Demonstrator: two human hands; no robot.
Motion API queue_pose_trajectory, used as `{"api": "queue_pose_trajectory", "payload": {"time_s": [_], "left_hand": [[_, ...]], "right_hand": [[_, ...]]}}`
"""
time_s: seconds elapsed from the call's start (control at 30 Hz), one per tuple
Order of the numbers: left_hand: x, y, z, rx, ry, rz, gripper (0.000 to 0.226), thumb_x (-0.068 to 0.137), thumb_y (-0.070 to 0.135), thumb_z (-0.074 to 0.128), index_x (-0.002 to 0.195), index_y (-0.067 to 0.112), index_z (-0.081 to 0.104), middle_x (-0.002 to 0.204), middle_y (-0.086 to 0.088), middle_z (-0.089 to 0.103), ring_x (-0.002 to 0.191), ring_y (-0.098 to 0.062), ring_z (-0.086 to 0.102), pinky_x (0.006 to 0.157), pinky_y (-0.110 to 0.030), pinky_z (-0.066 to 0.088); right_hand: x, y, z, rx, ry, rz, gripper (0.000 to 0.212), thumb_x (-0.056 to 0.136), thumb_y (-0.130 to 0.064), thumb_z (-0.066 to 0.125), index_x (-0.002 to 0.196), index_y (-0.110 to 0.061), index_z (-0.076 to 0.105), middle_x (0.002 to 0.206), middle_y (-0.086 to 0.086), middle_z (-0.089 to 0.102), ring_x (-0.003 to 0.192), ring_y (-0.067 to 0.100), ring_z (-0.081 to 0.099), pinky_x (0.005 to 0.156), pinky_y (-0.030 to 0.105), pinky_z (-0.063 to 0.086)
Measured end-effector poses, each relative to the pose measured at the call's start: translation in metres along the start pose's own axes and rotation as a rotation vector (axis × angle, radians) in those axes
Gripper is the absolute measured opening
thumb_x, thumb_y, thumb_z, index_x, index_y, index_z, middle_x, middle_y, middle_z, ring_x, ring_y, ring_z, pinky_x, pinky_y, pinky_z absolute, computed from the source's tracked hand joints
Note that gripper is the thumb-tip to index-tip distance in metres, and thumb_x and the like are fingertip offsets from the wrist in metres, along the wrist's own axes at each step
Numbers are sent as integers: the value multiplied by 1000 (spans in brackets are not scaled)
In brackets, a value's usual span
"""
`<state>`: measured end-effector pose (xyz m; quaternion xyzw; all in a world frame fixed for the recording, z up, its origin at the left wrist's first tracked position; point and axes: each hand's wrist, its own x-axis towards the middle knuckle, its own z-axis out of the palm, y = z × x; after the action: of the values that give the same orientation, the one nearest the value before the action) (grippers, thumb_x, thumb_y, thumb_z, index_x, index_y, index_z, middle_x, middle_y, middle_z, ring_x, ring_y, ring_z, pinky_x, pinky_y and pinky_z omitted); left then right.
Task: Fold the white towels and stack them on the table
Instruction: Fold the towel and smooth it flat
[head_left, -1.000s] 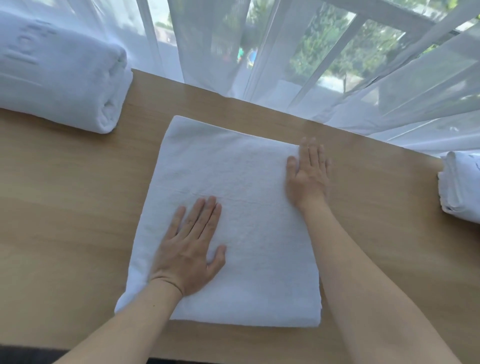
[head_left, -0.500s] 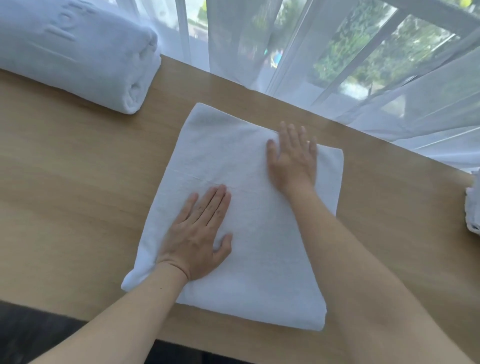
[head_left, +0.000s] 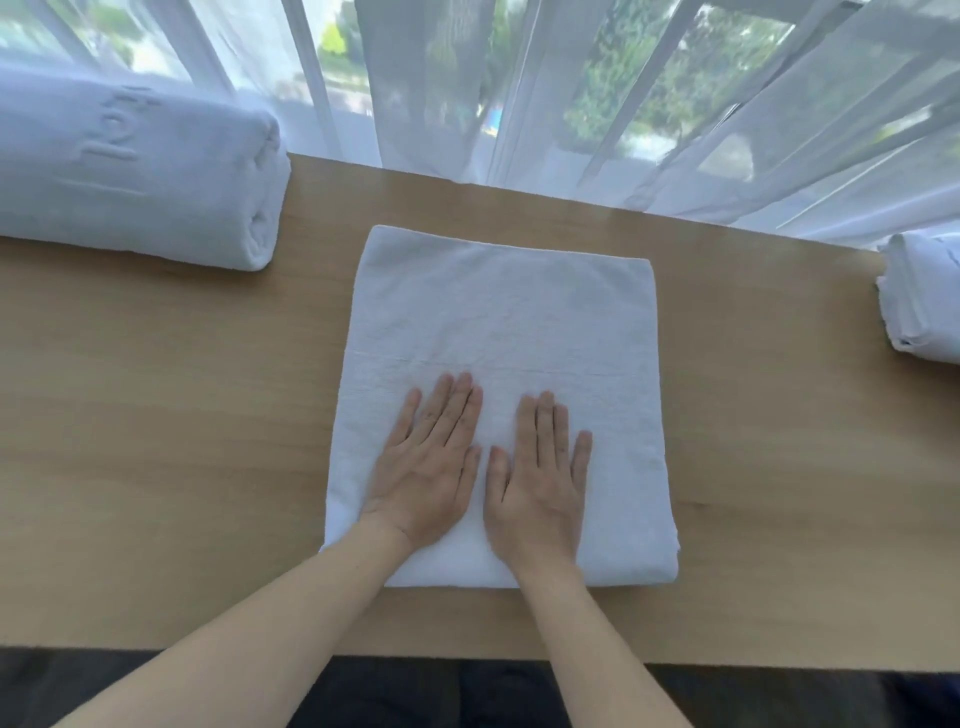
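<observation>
On table (head_left: 156, 415), white towel (head_left: 498, 322) folded, prob. smooth

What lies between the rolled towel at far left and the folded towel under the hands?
Only bare table between rolled towel and folded towel, in the head view.

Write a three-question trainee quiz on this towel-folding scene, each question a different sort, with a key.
1. True or false: both hands lie flat on the folded towel.
2. Where is the rolled towel? A) person's left B) person's right C) under the hands
3. Fill in: behind the table hangs a sheer white ____.

Key: 1 true, left hand and right hand with straight fingers; 2 A; 3 curtain.
</observation>
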<state>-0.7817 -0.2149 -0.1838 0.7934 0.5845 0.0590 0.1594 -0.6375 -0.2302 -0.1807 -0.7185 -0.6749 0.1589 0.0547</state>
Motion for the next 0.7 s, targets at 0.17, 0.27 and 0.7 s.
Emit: {"api": "queue_pose_trajectory", "payload": {"time_s": [0.17, 0.27, 0.7], "left_hand": [[47, -44, -20, 70, -88, 126, 64, 103, 44, 17, 160, 14, 12, 168, -1, 6, 155, -21, 4, 125, -42, 4], [109, -69, -30, 76, -67, -14, 67, 101, 46, 10, 161, 18, 1, 168, 2, -4, 155, -19, -6, 124, -37, -9], [57, -31, -22, -61, -124, 151, 69, 103, 44, 16, 158, 3, 12, 167, -15, 7, 154, -31, 4, 125, -45, 5]], "right_hand": [[9, -1, 7, -42, 113, -7, 63, 102, -39, 32, 159, -12, 25, 166, 6, 19, 155, 20, 12, 125, 53, 10], [9, -2, 12, -47, 169, -20, 62, 101, -37, 35, 157, -11, 31, 165, 6, 25, 154, 21, 18, 124, 53, 14], [14, -2, 13, -46, 227, -6, 61, 96, -29, 36, 155, -12, 37, 163, 5, 30, 152, 22, 24, 123, 55, 16]]}}
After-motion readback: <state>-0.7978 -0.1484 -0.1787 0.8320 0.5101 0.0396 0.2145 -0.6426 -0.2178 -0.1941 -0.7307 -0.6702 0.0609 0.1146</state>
